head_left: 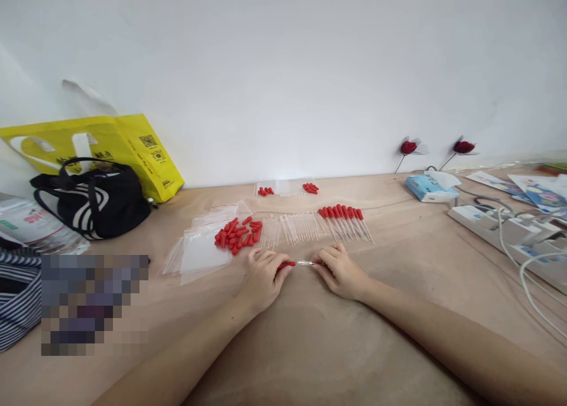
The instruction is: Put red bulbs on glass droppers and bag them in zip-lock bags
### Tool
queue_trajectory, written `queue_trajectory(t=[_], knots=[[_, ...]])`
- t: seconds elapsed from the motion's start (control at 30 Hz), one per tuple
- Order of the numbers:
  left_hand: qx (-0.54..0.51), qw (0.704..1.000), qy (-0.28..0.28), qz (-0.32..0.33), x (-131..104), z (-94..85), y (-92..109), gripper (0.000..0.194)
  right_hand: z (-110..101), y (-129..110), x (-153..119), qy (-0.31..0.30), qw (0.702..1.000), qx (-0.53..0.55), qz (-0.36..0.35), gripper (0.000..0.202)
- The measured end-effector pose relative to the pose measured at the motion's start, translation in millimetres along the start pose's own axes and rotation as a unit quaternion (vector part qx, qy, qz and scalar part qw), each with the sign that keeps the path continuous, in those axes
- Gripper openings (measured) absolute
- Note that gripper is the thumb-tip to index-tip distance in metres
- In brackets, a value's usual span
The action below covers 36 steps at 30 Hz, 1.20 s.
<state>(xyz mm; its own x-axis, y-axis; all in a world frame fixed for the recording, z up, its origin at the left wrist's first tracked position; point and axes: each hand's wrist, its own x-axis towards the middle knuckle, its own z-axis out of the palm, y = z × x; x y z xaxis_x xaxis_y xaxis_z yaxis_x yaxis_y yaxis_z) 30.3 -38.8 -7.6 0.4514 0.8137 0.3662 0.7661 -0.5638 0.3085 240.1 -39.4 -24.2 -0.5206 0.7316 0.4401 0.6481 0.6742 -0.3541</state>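
At the centre of the frame, the left hand (267,277) pinches a small red rubber bulb (287,264), and the right hand (343,274) grips a thin clear tube (305,262), its end pointing at the bulb. The bulb looks soft and springy, best pinched around its sides near the mouth. The tube is probably light, stiff, slick and brittle if glass; a grip close to the end facing the bulb should limit bending. Just above the hands lie a heap of loose red bulbs (234,235), bare clear tubes (299,229) and tubes capped in red (348,220).
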Motion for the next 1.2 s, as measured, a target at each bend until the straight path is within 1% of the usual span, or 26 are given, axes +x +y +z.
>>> queue_trajectory(t=[0.13, 0.23, 0.4, 0.5, 0.57, 0.7, 0.77, 0.87, 1.0, 1.2], knots=[[-0.009, 1.000, 0.013, 0.003, 0, 2.3, 0, 0.008, 1, -1, 0, -0.001, 1.000, 0.000, -0.001, 0.009], [-0.022, 1.000, 0.019, -0.011, 2, 4.3, 1, 0.009, 1, -3, 0, -0.001, 1.000, 0.001, -0.006, 0.009], [-0.055, 0.997, -0.005, -0.059, 5, 7.4, 0, 0.012, 4, -7, 0, 0.007, 1.000, 0.016, -0.017, 0.009], [-0.059, 0.996, -0.007, -0.063, 5, 7.0, 0, 0.013, 4, -7, 0, 0.005, 0.999, 0.016, -0.027, 0.011], [-0.054, 0.998, -0.004, -0.046, 4, 5.4, 1, 0.013, 4, -5, 0, 0.001, 0.999, 0.008, -0.043, 0.013], [-0.040, 0.999, -0.011, 0.022, 2, 1.8, 6, 0.013, 2, 0, 0, -0.001, 0.996, -0.025, -0.081, 0.016], [-0.038, 0.998, -0.004, 0.053, 1, 1.6, 8, 0.014, 2, 1, 0, 0.010, 0.994, -0.042, -0.096, 0.018], [-0.038, 0.995, 0.022, 0.084, -1, 3.3, 8, 0.014, 3, 0, 1, 0.035, 0.992, -0.048, -0.112, 0.019], [-0.032, 0.993, 0.035, 0.110, -1, 5.4, 8, 0.016, 6, -2, 3, 0.044, 0.990, -0.044, -0.125, 0.020], [-0.028, 0.993, 0.021, 0.117, 0, 4.6, 10, 0.016, 8, -3, 4, 0.029, 0.989, -0.059, -0.133, 0.023]])
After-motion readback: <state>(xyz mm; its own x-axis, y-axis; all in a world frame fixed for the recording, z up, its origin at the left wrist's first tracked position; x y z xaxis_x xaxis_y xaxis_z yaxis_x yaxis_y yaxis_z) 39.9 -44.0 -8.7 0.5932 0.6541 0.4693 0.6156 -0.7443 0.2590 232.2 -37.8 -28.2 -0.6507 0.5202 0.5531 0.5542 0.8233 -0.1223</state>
